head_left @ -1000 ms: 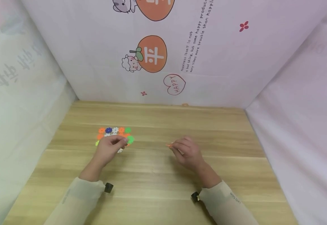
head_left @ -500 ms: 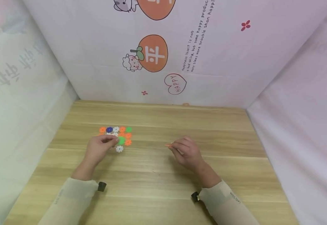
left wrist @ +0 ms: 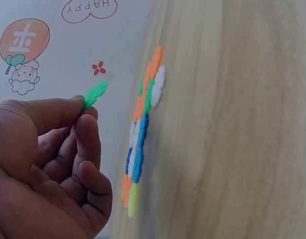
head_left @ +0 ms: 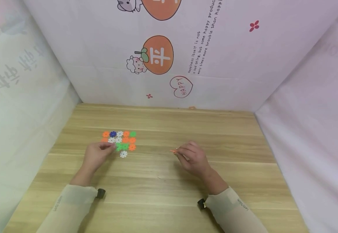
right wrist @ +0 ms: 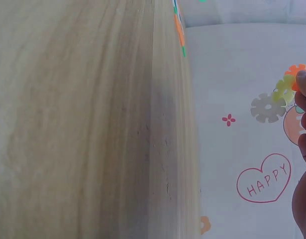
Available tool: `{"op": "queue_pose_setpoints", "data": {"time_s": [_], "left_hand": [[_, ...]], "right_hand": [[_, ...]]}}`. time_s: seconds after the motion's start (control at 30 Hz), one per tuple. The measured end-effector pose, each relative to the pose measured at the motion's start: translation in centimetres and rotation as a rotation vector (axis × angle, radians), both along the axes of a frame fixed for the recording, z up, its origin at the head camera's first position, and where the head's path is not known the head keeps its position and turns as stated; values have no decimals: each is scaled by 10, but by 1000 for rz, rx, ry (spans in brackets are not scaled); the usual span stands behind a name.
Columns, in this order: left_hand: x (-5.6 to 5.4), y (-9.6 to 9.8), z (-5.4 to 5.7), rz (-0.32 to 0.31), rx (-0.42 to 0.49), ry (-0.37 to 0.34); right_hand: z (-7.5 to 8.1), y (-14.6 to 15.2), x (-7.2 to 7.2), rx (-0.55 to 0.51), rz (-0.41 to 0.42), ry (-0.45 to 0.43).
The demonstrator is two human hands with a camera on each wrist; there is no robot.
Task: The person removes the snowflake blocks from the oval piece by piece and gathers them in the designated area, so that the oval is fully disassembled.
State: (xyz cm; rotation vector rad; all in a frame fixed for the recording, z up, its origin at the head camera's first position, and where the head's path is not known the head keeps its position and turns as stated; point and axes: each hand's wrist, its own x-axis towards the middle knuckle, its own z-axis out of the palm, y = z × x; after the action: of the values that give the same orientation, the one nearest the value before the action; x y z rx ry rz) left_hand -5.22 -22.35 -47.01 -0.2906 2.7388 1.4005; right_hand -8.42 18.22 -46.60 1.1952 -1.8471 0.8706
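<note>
My left hand (head_left: 94, 158) pinches a green snowflake disc (left wrist: 97, 93) between thumb and index finger, above the table. Below and beyond it lie rows of flower-shaped plastic discs in orange, white, blue and green, with a white disc (head_left: 123, 154) nearest me. Part of this group is hidden behind the hand in the head view; the left wrist view shows a yellow disc (left wrist: 133, 200) and blue discs (left wrist: 141, 149) there. My right hand (head_left: 193, 158) pinches an orange snowflake disc (right wrist: 295, 72). Joined to that disc are a yellow disc (right wrist: 281, 93) and a greyish-white one (right wrist: 266, 109).
The wooden table (head_left: 163, 194) ends at a printed white cloth backdrop (head_left: 215, 87). White cloth also hangs on the left side (head_left: 35, 97) and right side (head_left: 311, 123). A black wrist camera sits at each cuff.
My left hand has moved left with the green disc, from the right side of the disc group across it, baring more discs. My right hand has hardly moved.
</note>
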Motion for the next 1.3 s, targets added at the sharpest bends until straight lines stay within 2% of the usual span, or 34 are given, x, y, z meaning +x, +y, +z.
{"op": "queue_pose_setpoints", "data": {"time_s": [0.33,0.53,0.67,0.87,1.1,1.3], "left_hand": [[1,-9,-14,-26,-26,-39],[3,-12,-15,-2,-33,-110],[4,-12,-15,5,-40,-134],[2,-14,-17,-9,-61,-142],[0,-13,-16,-32,-132,-150],[2,-11,-15,-28,-137,-160]], "right_hand": [[-3,3,0,1,-3,-8],[-3,3,1,0,-4,-24],[-4,2,1,-2,3,-25],[-4,0,1,-3,12,-18],[-5,0,1,-6,21,-21],[-4,0,2,-2,14,-22]]}}
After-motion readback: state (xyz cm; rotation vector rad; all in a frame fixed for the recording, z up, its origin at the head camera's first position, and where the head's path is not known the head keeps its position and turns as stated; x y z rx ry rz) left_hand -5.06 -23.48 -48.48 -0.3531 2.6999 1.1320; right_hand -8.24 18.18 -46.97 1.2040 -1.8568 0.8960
